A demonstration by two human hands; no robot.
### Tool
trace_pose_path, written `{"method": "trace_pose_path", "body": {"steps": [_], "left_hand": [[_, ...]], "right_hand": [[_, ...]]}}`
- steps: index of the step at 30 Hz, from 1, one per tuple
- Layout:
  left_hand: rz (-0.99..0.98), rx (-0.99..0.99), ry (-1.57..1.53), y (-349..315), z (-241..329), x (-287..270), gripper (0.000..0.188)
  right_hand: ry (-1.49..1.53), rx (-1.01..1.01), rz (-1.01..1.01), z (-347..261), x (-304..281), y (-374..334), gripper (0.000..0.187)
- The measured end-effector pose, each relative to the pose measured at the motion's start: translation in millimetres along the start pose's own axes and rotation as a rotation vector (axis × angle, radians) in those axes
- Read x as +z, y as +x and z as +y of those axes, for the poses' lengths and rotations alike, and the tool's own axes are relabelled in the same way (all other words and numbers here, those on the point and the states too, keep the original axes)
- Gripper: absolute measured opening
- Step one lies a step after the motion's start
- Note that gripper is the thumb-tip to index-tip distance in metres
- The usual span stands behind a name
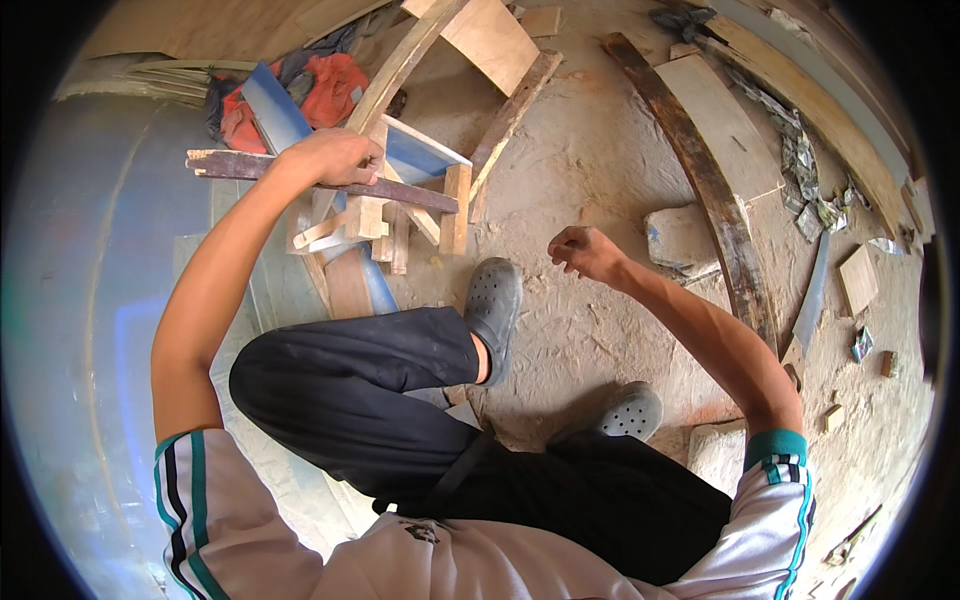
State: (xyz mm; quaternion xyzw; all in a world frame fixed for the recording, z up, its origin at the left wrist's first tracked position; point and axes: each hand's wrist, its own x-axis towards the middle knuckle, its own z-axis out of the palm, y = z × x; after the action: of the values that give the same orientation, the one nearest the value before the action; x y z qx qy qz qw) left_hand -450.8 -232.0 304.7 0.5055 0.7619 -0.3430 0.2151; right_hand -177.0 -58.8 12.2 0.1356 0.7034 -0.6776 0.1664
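Note:
My left hand [335, 158] is closed round a dark brown wooden strip [415, 194] lying across a small stack of wood. Pale wood blocks [364, 217] and narrow offcuts sit under the strip. A board with a blue-and-white face [425, 157] is behind it, and a long pale plank [408, 62] slants up and away from the stack. Off to the right, my right hand [588, 253] hangs over the dusty floor, apart from the wood. Its fingers are curled in; whatever they hold, if anything, is hidden.
A handsaw [812, 300] lies on the right beside a long dark-stained plank [697, 170]. A rough block [683, 238] and a flat board [720, 125] are near that plank. Red and dark cloth [335, 88] is bunched at the far left. A grey clog [493, 310] stands below the stack.

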Motion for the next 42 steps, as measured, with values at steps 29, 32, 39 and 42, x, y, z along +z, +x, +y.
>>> {"method": "trace_pose_path", "body": {"steps": [29, 32, 39, 42], "left_hand": [[-0.031, -0.016, -0.020, 27.8, -20.6, -17.4, 0.027], [-0.033, -0.013, -0.024, 28.8, -23.0, -16.0, 0.028], [-0.060, -0.019, -0.033, 31.3, -25.0, -13.6, 0.028], [-0.074, -0.041, -0.054, 29.6, -24.5, -12.8, 0.027]], "right_hand": [[-0.072, -0.035, 0.058, 2.1, 6.3, -6.8, 0.036], [-0.071, -0.031, 0.066, 2.5, 7.3, -7.4, 0.036], [-0.095, -0.052, 0.081, 2.1, 7.6, -12.9, 0.034], [-0.087, -0.051, 0.089, 2.4, 8.3, -15.4, 0.033]]}}
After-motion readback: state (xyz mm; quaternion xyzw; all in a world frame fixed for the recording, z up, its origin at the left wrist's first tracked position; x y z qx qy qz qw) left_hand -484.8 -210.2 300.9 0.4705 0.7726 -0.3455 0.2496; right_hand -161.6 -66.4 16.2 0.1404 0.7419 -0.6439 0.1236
